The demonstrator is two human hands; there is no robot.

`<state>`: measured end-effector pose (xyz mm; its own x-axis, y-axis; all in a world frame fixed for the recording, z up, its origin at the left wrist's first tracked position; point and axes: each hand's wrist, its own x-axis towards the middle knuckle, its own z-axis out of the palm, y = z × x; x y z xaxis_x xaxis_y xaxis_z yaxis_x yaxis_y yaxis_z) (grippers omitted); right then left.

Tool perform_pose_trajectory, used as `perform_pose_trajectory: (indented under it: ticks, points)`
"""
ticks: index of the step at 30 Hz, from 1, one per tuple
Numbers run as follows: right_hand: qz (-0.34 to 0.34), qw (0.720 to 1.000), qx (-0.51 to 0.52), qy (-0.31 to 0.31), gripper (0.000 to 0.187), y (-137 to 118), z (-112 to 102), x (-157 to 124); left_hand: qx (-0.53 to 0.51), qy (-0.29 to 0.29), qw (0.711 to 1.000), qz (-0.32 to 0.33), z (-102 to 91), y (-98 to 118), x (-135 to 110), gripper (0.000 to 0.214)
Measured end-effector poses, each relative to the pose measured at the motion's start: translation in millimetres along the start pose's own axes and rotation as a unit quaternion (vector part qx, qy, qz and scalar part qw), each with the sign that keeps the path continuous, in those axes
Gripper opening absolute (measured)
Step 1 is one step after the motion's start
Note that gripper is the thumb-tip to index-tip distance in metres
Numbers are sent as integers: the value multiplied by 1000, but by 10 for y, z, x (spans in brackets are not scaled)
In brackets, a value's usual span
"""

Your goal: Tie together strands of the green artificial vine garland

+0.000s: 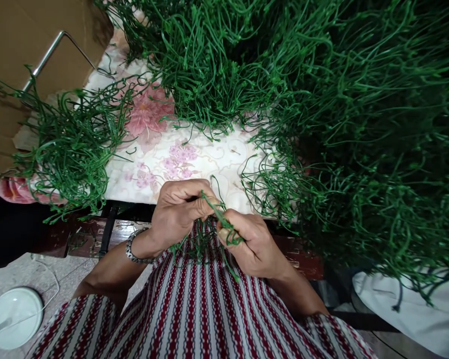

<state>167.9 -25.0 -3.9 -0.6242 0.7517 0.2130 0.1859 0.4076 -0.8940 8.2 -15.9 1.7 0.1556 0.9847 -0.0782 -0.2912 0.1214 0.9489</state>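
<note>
Both hands meet at the near edge of the table, close to my striped clothing. My left hand [183, 212] is closed, pinching a few thin green artificial stems [217, 212] between thumb and fingers. Just to its right, my right hand [250, 242] is closed on the same stems, its thumb pressed along them. Some stem ends dangle below the hands in front of my clothing, partly hidden by the fingers. To the left lies a loose heap of green stems [75, 149]. A far larger mass of them [344, 114] covers the back and right.
A floral cloth [179, 159] covers the table. At the upper left are a cardboard box [18, 30] and a bent metal rod [47, 57]. A round white base with a cord [15, 316] stands on the floor at lower left. White fabric [415, 304] shows at lower right.
</note>
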Motion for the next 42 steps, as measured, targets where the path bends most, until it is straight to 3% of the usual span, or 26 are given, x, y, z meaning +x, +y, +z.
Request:
perform_pose_trajectory:
  ticks: [6,13,17,21,23,25,28,30,31,33,37,39,42]
  points:
    - [9,1000,8,-17,19,37,-6,13,30,-19,999,40,-20,45,-19,6]
    - [16,996,-88,27,18,131,77,99,208,-44,962,173,60,33,-65,12]
    - [3,997,-81,8,14,118,103,31,132,79,978,141,-70,154,28,21]
    - [3,998,-54,21,14,-3,-1,-126,95,171,963,185,-202,366,151,26]
    - [7,991,-114,64,15,-63,-119,-167,54,120,982,136,-184,394,183,17]
    - [25,963,-241,114,15,-79,-265,-172,-6,103,987,123,-143,370,208,13]
    - [101,867,-454,181,17,-4,-494,-146,-52,89,990,96,-108,304,248,14]
    - [153,814,-525,197,37,70,-622,-128,-69,71,993,58,-108,266,276,17]
    - [166,803,-538,194,50,101,-674,-122,-78,69,994,42,-109,250,289,18]
    - [161,812,-534,173,69,134,-747,-113,-91,76,993,25,-112,218,312,19]
    - [109,857,-475,169,73,92,-776,-108,-104,81,991,15,-105,167,355,20]
    - [80,869,-443,206,61,38,-734,-103,-107,86,990,17,-95,154,379,19]
    - [25,867,-367,335,34,-61,-617,-64,-103,91,990,28,-61,144,408,17]
